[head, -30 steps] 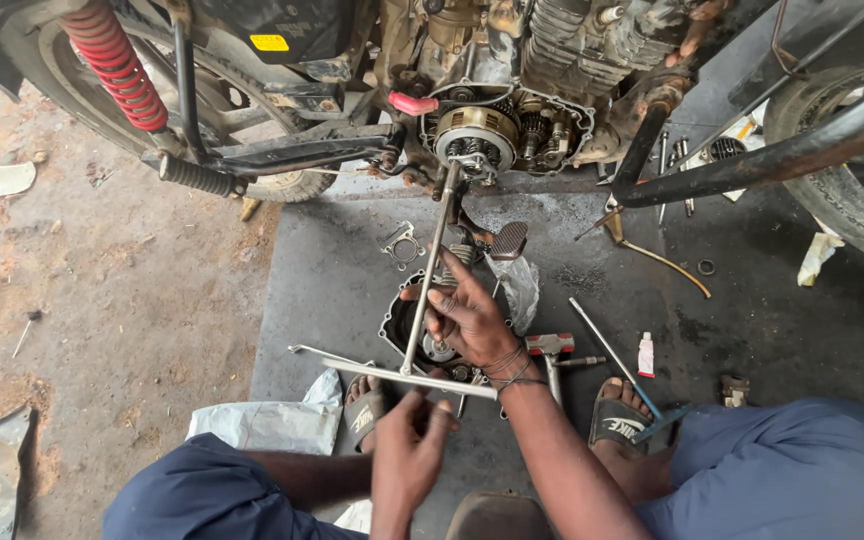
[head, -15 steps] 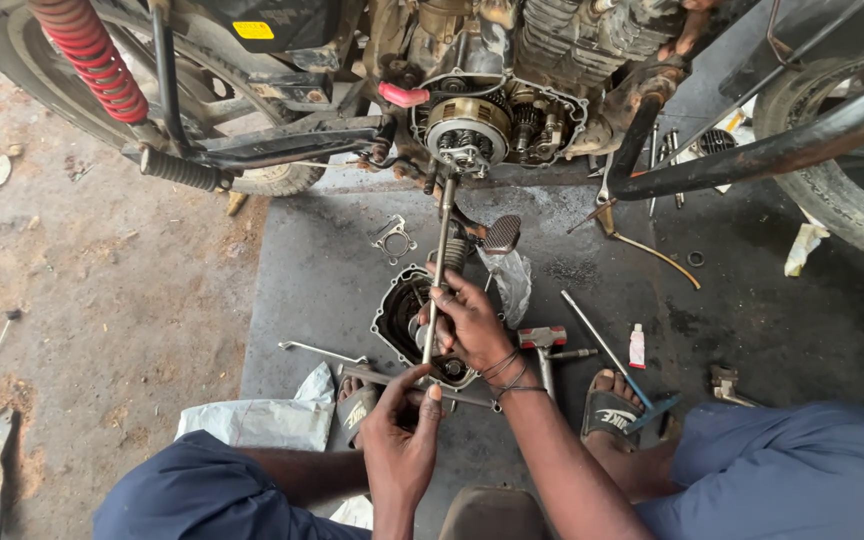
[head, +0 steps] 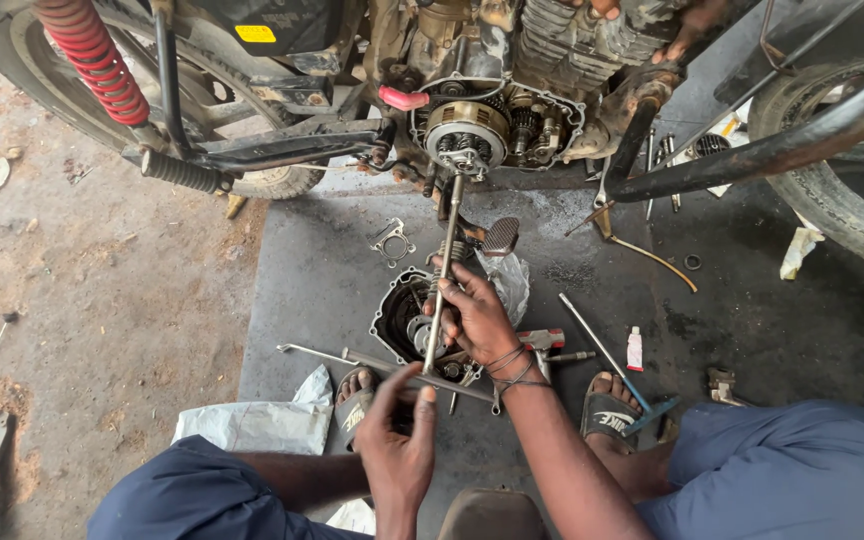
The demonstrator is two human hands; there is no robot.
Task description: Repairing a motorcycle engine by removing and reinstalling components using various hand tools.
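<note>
Right hand [head: 474,318]: clenched round the long shaft of a T-wrench [head: 439,300], about midway along it, wrist bands showing.
Left hand [head: 399,440]: fingers closed on the wrench's crossbar, near where bar and shaft meet (thumb up beside the shaft).
T-wrench: shaft runs up from the crossbar to the clutch [head: 465,135] on the open engine [head: 512,120]; its far end sits at the clutch centre. The crossbar lies level over the person's feet.
Cover [head: 404,315]: dark engine cover on the mat [head: 322,270], just under the right hand, hollow side up.
Gasket [head: 392,241]: small metal piece on the mat, left of the shaft.
Screwdriver [head: 544,340]: red-handled, on the mat just right of the right wrist.
Rod [head: 597,342]: thin, slanting across the mat toward the right sandal [head: 609,412].
Tube [head: 634,350]: small white one with a red cap, near the rod.
Spring [head: 92,55]: red shock coil, upper left, beside the rear wheel [head: 272,182].
</note>
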